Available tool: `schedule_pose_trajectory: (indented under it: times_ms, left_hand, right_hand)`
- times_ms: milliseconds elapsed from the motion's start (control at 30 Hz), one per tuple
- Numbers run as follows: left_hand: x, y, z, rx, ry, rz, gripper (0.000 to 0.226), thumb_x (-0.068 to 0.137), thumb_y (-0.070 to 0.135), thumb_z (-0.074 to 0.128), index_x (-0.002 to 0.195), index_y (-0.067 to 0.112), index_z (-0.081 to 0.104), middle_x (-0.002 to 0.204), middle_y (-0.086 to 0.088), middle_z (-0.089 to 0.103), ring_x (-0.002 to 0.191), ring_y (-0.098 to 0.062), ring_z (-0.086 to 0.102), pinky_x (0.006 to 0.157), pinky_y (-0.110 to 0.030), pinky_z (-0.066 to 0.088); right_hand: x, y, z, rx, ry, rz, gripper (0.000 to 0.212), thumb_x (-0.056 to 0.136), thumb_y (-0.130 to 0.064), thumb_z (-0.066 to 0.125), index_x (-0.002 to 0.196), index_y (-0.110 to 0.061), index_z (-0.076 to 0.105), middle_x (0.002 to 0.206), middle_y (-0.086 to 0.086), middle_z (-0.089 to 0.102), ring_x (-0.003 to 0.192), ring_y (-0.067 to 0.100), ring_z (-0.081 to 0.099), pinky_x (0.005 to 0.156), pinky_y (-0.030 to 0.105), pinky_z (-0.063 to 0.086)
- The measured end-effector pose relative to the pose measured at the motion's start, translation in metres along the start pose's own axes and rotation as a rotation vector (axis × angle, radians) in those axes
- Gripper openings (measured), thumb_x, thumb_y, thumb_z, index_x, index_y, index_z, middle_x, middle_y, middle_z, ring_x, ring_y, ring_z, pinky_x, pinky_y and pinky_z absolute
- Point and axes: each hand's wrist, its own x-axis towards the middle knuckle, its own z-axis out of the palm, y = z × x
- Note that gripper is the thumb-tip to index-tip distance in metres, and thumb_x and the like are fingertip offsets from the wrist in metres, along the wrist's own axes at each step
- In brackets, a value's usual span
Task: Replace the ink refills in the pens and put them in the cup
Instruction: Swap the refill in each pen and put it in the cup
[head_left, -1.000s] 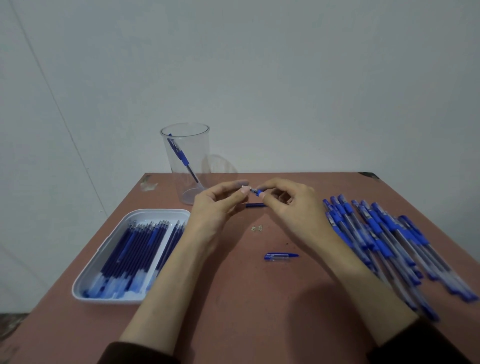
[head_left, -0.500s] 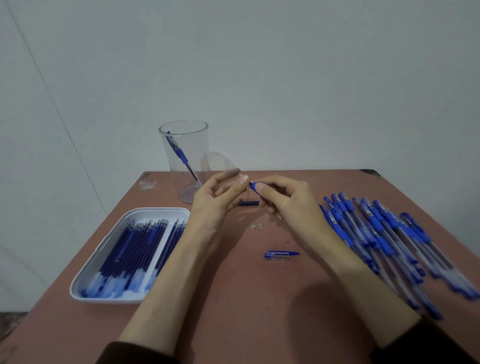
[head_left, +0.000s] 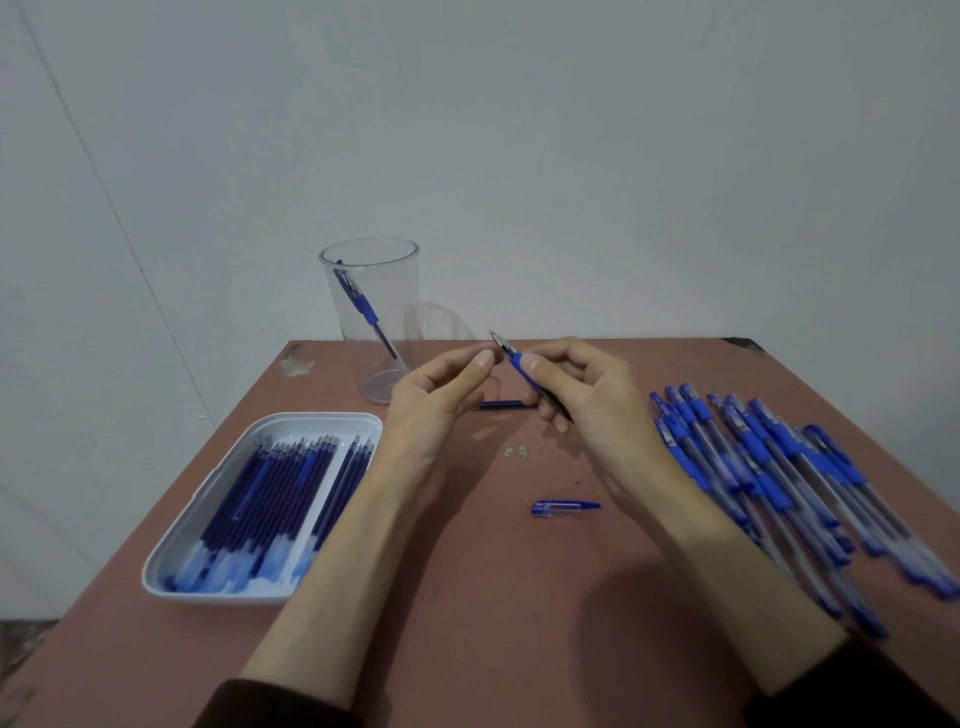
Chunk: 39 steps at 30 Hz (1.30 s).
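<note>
One pen (head_left: 515, 359) pinched in right fingers (head_left: 534, 362), left fingers (head_left: 482, 359) curled empty; one cap (head_left: 563, 507), one cup (head_left: 409, 291).

Table (head_left: 519, 649): cup (head_left: 400, 291) at the back, left of centre, with a single pen (head_left: 363, 306) leaning inside. Tray (head_left: 311, 422) at front left, refills (head_left: 270, 499) lying in it. Pile of pens (head_left: 769, 467) along the right side. Left hand (head_left: 436, 405) and right hand (head_left: 592, 410) are over the centre. The held pen (head_left: 514, 358) is in the right one, and a loose refill (head_left: 501, 404) lies on the table beneath. Cap (head_left: 563, 507) lies nearer, before the hands.
</note>
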Motion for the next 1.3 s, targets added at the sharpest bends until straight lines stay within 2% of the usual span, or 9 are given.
schedule_pose_trajectory:
  times_ms: [200,333,533,667,767,900,1100,1200,1300]
  left_hand:
    - [-0.007,0.003,0.006,-0.013,-0.059,0.016,0.015,0.084,0.025,0.064,0.087,0.013,0.074,0.084,-0.004,0.074,0.083,-0.009,0.069,0.070,-0.013,0.049]
    - [-0.006,0.003,0.003,0.010,-0.083,-0.011,0.022,0.077,0.033,0.065,0.089,0.017,0.073,0.081,-0.001,0.072,0.086,-0.008,0.066,0.078,-0.017,0.048]
    - [-0.011,0.009,0.007,-0.082,-0.116,-0.020,0.013,0.090,0.013,0.056,0.090,0.007,0.068,0.068,0.000,0.070,0.067,-0.004,0.067,0.060,-0.014,0.050]
    - [-0.005,0.004,0.003,0.134,-0.108,0.004,0.018,0.085,0.026,0.064,0.100,0.020,0.073,0.102,0.003,0.073,0.098,-0.002,0.066,0.082,-0.017,0.048]
    - [-0.008,0.003,0.008,0.250,-0.135,-0.018,0.035,0.085,0.014,0.067,0.119,0.008,0.062,0.103,-0.001,0.067,0.079,0.009,0.063,0.065,-0.009,0.048]
    - [-0.019,0.002,0.012,0.505,-0.356,-0.078,0.027,0.074,0.011,0.079,0.099,0.007,0.070,0.080,-0.002,0.067,0.057,0.004,0.055,0.059,-0.011,0.045]
    - [-0.013,-0.005,0.007,1.050,-0.638,0.016,0.023,0.066,0.039,0.084,0.086,0.032,0.074,0.092,0.000,0.067,0.083,-0.013,0.057,0.079,-0.031,0.047]
    - [-0.010,-0.008,0.003,0.979,-0.570,0.021,0.015,0.069,0.031,0.083,0.081,0.025,0.075,0.086,-0.002,0.071,0.073,-0.009,0.058,0.076,-0.034,0.050]
    - [-0.004,-0.009,-0.003,0.867,-0.291,0.055,0.016,0.071,0.023,0.083,0.082,0.020,0.073,0.072,0.005,0.068,0.059,0.003,0.055,0.062,-0.013,0.044]
  right_hand:
    - [-0.001,0.002,0.001,-0.042,-0.045,-0.008,0.008,0.089,-0.015,0.064,0.082,-0.016,0.068,0.061,0.002,0.061,0.049,0.005,0.048,0.045,0.016,0.035]
    - [0.001,0.001,-0.001,0.052,-0.081,0.105,0.012,0.091,-0.014,0.060,0.081,-0.010,0.066,0.059,0.006,0.060,0.045,0.013,0.039,0.039,0.020,0.028]
    - [0.003,0.000,-0.006,0.222,-0.203,0.286,0.015,0.091,-0.014,0.058,0.079,-0.005,0.061,0.059,0.008,0.057,0.040,0.011,0.034,0.041,0.023,0.020]
    - [0.007,-0.001,-0.012,0.091,-0.135,0.232,0.013,0.091,-0.014,0.058,0.081,-0.009,0.064,0.059,0.008,0.060,0.042,0.012,0.037,0.037,0.020,0.027]
    - [0.011,0.005,-0.015,-0.037,0.050,0.169,0.014,0.090,-0.017,0.060,0.078,-0.015,0.065,0.056,0.002,0.060,0.042,0.009,0.040,0.040,0.019,0.029]
    - [0.016,0.014,-0.020,-0.119,0.178,0.139,0.016,0.089,-0.019,0.062,0.073,-0.019,0.062,0.061,0.004,0.061,0.043,0.007,0.044,0.040,0.016,0.031]
    - [0.018,0.015,-0.021,-0.157,0.188,0.138,0.011,0.090,-0.019,0.061,0.079,-0.017,0.063,0.066,0.007,0.063,0.043,0.003,0.047,0.040,0.014,0.032]
    - [0.017,0.017,-0.021,-0.223,0.178,0.084,0.009,0.088,-0.019,0.063,0.080,-0.022,0.065,0.065,-0.001,0.064,0.053,0.006,0.053,0.050,0.021,0.041]
    - [0.014,0.019,-0.020,-0.469,0.178,-0.057,0.009,0.085,-0.017,0.062,0.084,-0.024,0.067,0.065,-0.008,0.062,0.068,0.012,0.060,0.066,0.033,0.050]
